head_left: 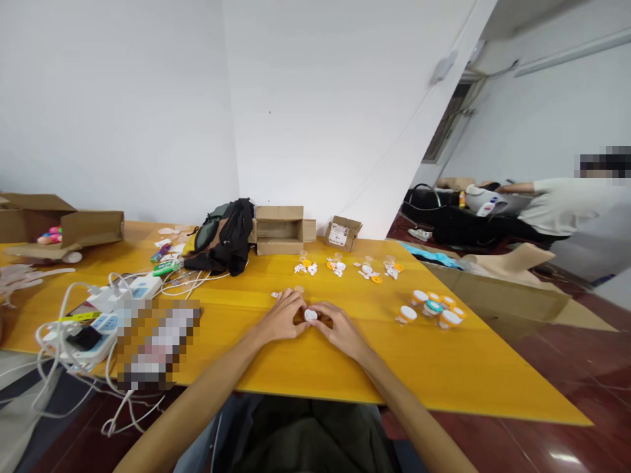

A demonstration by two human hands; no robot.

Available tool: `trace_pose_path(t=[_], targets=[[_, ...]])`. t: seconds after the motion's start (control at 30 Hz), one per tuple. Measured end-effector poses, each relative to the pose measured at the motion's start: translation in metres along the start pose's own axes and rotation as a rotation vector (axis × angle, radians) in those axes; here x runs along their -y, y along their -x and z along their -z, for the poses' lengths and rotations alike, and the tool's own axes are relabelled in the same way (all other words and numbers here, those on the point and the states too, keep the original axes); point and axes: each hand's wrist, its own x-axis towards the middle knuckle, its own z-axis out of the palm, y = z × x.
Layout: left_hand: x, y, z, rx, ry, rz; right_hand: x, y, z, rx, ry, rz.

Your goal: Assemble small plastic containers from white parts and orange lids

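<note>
Over the middle of the yellow table (340, 374), a small white round piece (310, 315), perhaps a lid or disc, is between my two hands. My left hand (284, 316) is closed on its left side with thumb and fingers. From the right, my right hand (341, 328) pinches the same piece. A small white bit (275, 295) lies just beyond my left fingers, and a pale round thing (298, 289) shows beside them, partly hidden. Farther back sit small groups of white pieces (339, 269), orange rings (376, 280) and clear cups (368, 261).
Several small jars with orange or white lids (405, 315) and one teal-lidded jar (434, 307) stand at right. Cardboard boxes (280, 246) and a black bag (236, 236) line the back. Power strips (101, 328) with tangled cables lie left. A person (566, 203) sits far right.
</note>
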Motion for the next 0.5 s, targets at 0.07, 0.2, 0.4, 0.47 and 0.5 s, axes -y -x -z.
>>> trace_pose_path(t=[0.07,0.2,0.4,0.47,0.5], targets=[[-0.0007,-0.0003,0.0002,0.004,0.003,-0.002,0.0008,-0.0006,0.0006,0.004,-0.002,0.000],[-0.0021,-0.0013,0.0012,0.011,0.011,0.000,0.0004,-0.0016,0.0010,0.012,-0.019,-0.009],[-0.0024,-0.0016,0.0027,0.034,0.022,0.021,-0.0024,-0.0019,0.0006,0.019,-0.032,-0.030],[-0.0020,-0.0014,0.0026,0.039,0.033,0.024,-0.0031,-0.0021,0.0010,0.019,-0.039,-0.040],[-0.0017,-0.0013,0.0026,0.041,0.037,0.024,-0.0033,-0.0023,0.0013,0.018,-0.046,-0.046]])
